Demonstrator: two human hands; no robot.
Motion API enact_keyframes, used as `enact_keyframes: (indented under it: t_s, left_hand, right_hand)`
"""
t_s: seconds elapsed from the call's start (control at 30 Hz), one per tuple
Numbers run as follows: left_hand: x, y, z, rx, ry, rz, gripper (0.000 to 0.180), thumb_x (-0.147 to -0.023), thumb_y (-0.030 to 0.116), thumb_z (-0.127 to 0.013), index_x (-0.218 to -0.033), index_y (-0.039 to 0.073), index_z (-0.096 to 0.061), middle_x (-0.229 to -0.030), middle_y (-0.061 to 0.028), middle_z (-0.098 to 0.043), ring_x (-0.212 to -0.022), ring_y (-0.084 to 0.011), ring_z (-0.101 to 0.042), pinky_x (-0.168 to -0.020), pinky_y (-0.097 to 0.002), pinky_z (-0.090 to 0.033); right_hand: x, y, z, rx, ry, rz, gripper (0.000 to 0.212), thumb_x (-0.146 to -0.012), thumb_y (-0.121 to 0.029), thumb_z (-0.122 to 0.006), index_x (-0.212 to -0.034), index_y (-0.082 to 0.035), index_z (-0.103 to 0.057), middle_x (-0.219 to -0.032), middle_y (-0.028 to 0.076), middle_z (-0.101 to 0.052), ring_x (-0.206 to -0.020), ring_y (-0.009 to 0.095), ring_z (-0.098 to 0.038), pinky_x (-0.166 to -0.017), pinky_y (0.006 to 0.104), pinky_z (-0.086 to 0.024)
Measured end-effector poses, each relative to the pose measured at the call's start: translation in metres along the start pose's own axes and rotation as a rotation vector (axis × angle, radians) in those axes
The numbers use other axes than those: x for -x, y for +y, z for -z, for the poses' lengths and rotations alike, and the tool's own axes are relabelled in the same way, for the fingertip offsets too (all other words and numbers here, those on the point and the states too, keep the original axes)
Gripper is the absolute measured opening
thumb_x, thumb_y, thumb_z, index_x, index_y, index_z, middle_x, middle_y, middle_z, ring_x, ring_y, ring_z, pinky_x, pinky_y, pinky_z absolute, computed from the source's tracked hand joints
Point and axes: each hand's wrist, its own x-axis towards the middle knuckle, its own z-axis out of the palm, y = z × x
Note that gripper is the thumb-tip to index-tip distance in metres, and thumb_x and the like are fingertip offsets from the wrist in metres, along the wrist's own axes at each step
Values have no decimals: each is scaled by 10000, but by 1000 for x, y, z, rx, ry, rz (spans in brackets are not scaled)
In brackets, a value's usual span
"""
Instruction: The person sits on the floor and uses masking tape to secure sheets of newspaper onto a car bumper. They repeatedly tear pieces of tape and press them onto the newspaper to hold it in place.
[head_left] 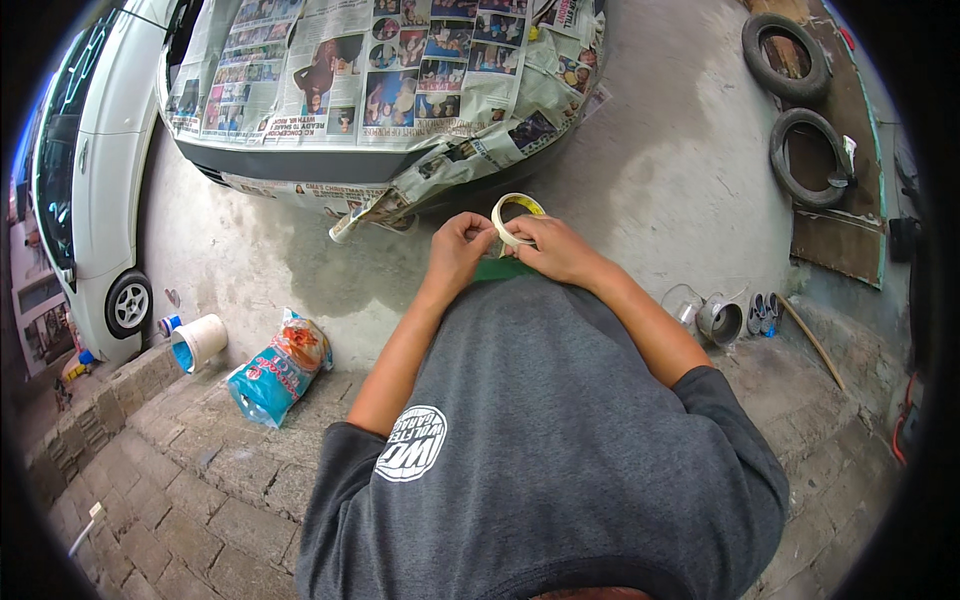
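Observation:
A roll of pale masking tape (514, 210) sits between both hands at chest height. My left hand (459, 246) pinches its near edge from the left. My right hand (553, 248) grips the roll from the right, fingers curled around it. Just beyond the hands stands a white car (110, 130) whose front is covered in taped newspaper sheets (380, 70); a loose strip of paper (372, 212) hangs near the bumper. My grey shirt (540, 450) fills the lower middle of the view.
A white bucket (200, 341) and a blue plastic bag (278, 367) lie on the paving at left. Two tyres (800, 100) rest on boards at right. Clear jars and a tin (715, 315) and a stick (810, 340) sit near my right elbow.

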Motion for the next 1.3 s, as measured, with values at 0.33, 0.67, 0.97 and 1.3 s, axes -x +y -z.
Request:
enact_keyframes:
  t_s: [0.33,0.67,0.97,1.3]
  left_hand:
    - [-1,-21,16,-18,-167,23,156,-956,151,-730,-1004,13,-674,-846,1,-659,-802,-86,-636,-736,-263,-518]
    - [-1,-30,17,254,209,-171,205,-971,141,-748,-1064,-29,-681,-1049,-71,-676,-926,-148,-678,-854,-297,-569]
    - [10,-40,22,646,372,19,145,-1032,115,-666,-1083,-19,-681,-1041,-91,-712,-926,-160,-711,-810,-288,-606]
    - [-79,-141,36,913,575,95,242,-986,93,-706,-1187,-29,-645,-1022,-93,-724,-886,-170,-721,-791,-281,-597]
  right_hand:
    - [-10,-3,13,238,-82,108,260,-910,-200,-628,-1119,-65,-704,-980,195,-736,-979,399,-694,-886,552,-505]
    - [-26,-32,-2,117,-136,44,348,-953,-228,-628,-1243,-39,-659,-1009,202,-749,-946,396,-721,-829,488,-541]
    - [-70,-26,-8,108,-316,-265,363,-978,-192,-634,-1298,-21,-659,-917,151,-757,-826,353,-735,-765,416,-560]
    - [-137,-15,-35,848,-333,320,381,-966,-151,-618,-1347,-156,-642,-987,157,-638,-853,371,-721,-708,487,-579]
